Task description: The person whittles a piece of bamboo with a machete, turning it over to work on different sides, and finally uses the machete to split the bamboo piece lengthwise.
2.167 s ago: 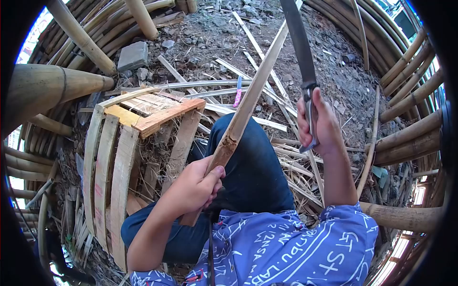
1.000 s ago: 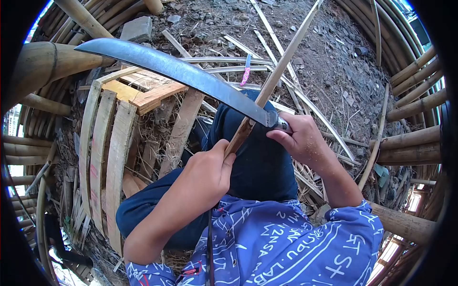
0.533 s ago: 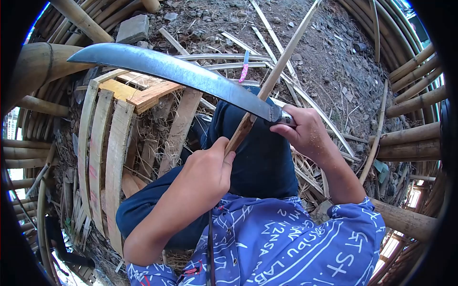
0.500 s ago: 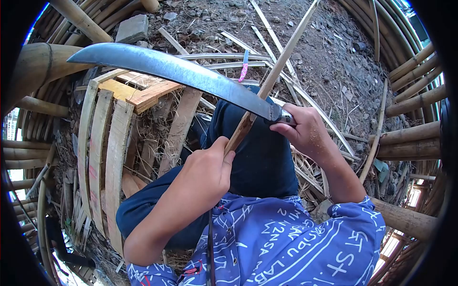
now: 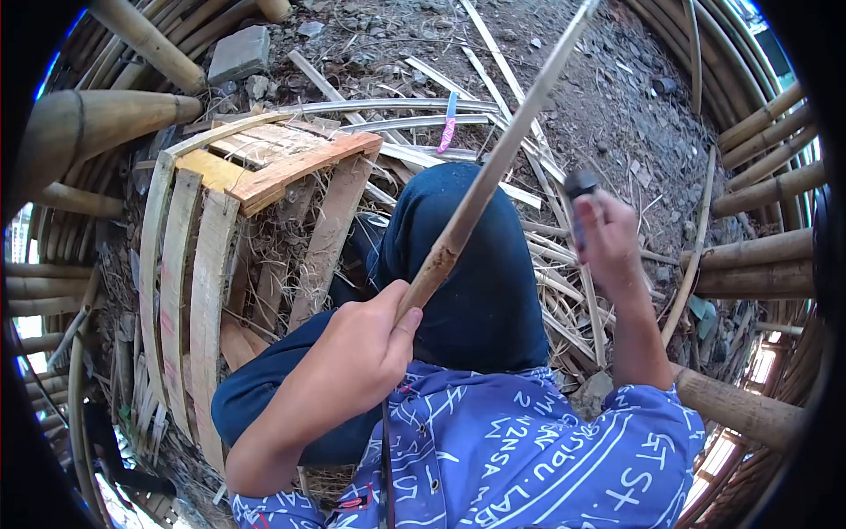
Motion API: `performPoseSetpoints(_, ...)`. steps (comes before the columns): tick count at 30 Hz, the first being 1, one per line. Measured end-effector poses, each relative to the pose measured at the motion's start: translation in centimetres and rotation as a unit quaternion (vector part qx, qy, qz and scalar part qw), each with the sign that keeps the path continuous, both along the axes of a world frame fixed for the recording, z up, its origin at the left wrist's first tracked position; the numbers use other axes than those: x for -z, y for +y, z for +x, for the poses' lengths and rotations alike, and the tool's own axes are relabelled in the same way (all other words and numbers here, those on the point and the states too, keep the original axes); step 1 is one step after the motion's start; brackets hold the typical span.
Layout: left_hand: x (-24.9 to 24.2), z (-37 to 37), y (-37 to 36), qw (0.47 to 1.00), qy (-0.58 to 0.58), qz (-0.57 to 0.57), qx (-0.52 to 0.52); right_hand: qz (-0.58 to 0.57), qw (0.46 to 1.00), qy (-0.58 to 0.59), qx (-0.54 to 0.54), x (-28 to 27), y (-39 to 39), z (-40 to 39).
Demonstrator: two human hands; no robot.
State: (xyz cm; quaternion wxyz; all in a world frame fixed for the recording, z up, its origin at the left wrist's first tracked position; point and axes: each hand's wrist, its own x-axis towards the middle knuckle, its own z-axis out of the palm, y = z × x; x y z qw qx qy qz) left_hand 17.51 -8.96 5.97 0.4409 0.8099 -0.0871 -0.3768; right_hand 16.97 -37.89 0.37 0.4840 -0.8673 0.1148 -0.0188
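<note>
My left hand (image 5: 361, 339) is closed around the lower end of a long bamboo strip (image 5: 491, 178), just in front of my bent knee. The strip slants away to the upper right and has a rough brown node partway along. To the right of the strip, my raised right hand (image 5: 610, 242) grips the machete (image 5: 582, 183) by its handle. Only the dark part near the handle shows clearly; the blade is turned out of sight or blurred. The machete is apart from the strip.
A slatted wooden crate (image 5: 204, 273) stands at my left. Beyond my knee (image 5: 463, 264), a small knife with a pink-wrapped handle (image 5: 448, 134) lies among split bamboo strips (image 5: 493, 53). A concrete block (image 5: 240, 53) sits farther back. Thick bamboo poles (image 5: 753, 264) line the right side.
My right hand has moved right with the machete, away from the bamboo strip, and the wide blade has swung out of view. My left hand and the strip have shifted slightly down and left.
</note>
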Motion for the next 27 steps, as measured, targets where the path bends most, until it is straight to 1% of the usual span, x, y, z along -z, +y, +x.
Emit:
performPoseSetpoints(4,0.1,-0.2,-0.9,0.999,-0.038,0.019,0.003,-0.074,0.98,0.024,-0.185,-3.3,4.9,-0.6)
performPoseSetpoints(5,0.6,-0.4,-0.8,0.998,-0.068,0.017,0.001,-0.093,0.971,0.021,-0.217,-3.4,5.6,-0.6)
performPoseSetpoints(6,0.9,-0.6,-0.7,0.995,-0.097,0.016,-0.002,-0.091,0.972,0.021,-0.218,-3.5,5.6,-0.5)
performPoseSetpoints(8,0.8,-0.9,-0.7,0.993,-0.115,0.016,-0.002,-0.126,0.965,0.043,-0.227,-3.6,5.5,0.0)
performPoseSetpoints(9,0.8,-1.1,-0.7,0.991,-0.134,0.015,0.0,-0.12,0.971,0.056,-0.199,-3.8,5.5,0.2)
performPoseSetpoints(10,0.7,-1.2,-0.7,0.991,-0.13,0.014,0.0,-0.102,0.976,0.057,-0.183,-3.5,5.1,0.5)
performPoseSetpoints(12,0.5,-0.9,-0.8,0.991,-0.135,0.02,0.001,-0.175,0.962,0.028,-0.208,-2.6,4.3,0.6)
performPoseSetpoints(13,0.6,-1.1,-0.6,0.991,-0.133,0.019,0.0,-0.176,0.962,0.029,-0.209,-2.4,4.0,0.8)
performPoseSetpoints(15,0.7,-1.3,-0.1,0.985,-0.17,0.014,0.011,-0.162,0.976,0.018,-0.142,-2.0,3.1,1.3)
performPoseSetpoints(16,0.7,-1.4,0.2,0.985,-0.169,0.014,0.011,-0.163,0.981,0.0,-0.107,-1.4,1.9,1.9)
performPoseSetpoints(17,0.5,-1.3,0.3,0.989,-0.148,0.006,0.004,-0.197,0.977,0.0,-0.079,-0.7,0.3,2.7)
performPoseSetpoints(18,0.4,-1.3,0.4,0.992,-0.126,-0.003,-0.004,-0.227,0.971,-0.046,-0.057,-0.2,-0.9,3.4)
performPoseSetpoints(19,0.1,-1.2,0.4,0.992,-0.126,-0.004,-0.008,-0.211,0.977,-0.012,-0.031,0.4,-2.5,3.9)
performPoseSetpoints(20,-0.3,-1.0,0.4,0.993,-0.12,0.012,0.005,-0.212,0.977,-0.014,-0.035,0.5,-3.4,3.8)
performPoseSetpoints(22,-0.3,-1.0,0.4,0.993,-0.111,0.03,0.01,-0.121,0.992,0.008,0.038,0.7,-3.9,3.1)
performPoseSetpoints(24,0.0,-1.1,0.0,0.993,-0.105,0.054,0.009,-0.108,0.994,0.003,0.033,-0.9,-1.7,1.8)
performPoseSetpoints(26,-0.1,-0.8,-0.5,0.99,-0.115,0.072,0.028,-0.025,0.999,0.043,-0.017,-2.3,0.7,0.2)
performPoseSetpoints(27,-0.2,-0.7,-0.8,0.987,-0.129,0.089,0.046,-0.04,0.997,0.033,-0.053,-2.9,1.9,-0.6)
